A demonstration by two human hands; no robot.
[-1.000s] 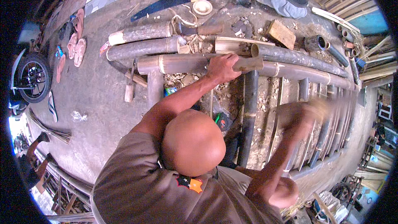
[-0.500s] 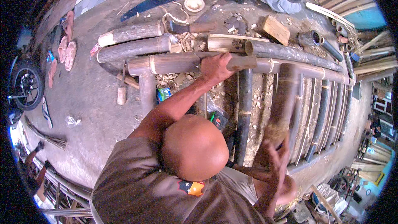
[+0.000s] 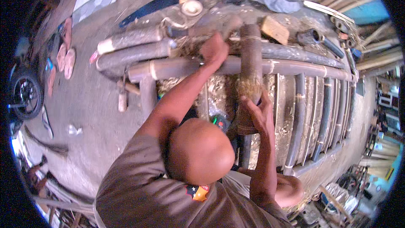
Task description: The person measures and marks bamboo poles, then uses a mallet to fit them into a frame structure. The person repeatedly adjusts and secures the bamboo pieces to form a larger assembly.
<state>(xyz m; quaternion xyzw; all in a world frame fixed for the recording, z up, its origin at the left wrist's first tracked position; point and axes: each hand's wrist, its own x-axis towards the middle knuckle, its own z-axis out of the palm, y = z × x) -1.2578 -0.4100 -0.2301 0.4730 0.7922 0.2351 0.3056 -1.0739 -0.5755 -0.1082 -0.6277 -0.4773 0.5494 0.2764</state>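
Note:
My left hand is closed in a fist above the near bamboo rail. A chisel with a wooden handle seems to be in it, smeared by motion; a small glint shows below the fist by the rail. My right hand wraps round the lower part of a thick bamboo mallet, a dark tube with a frayed, straw-coloured band in its middle. The mallet lies across my view over the rail, its far end to the right of my left fist. Both hands are apart.
The rail belongs to a bamboo frame with several slats. Bamboo lengths lie left. Beyond are a handsaw, a white roll, a wood block and a dark cup-like tube. A wooden-handled tool leans by the frame.
My left hand has lifted off the rail and turned the chisel handle up and away. My right hand has swung the mallet left and forward, from over the slats to beside my left hand.

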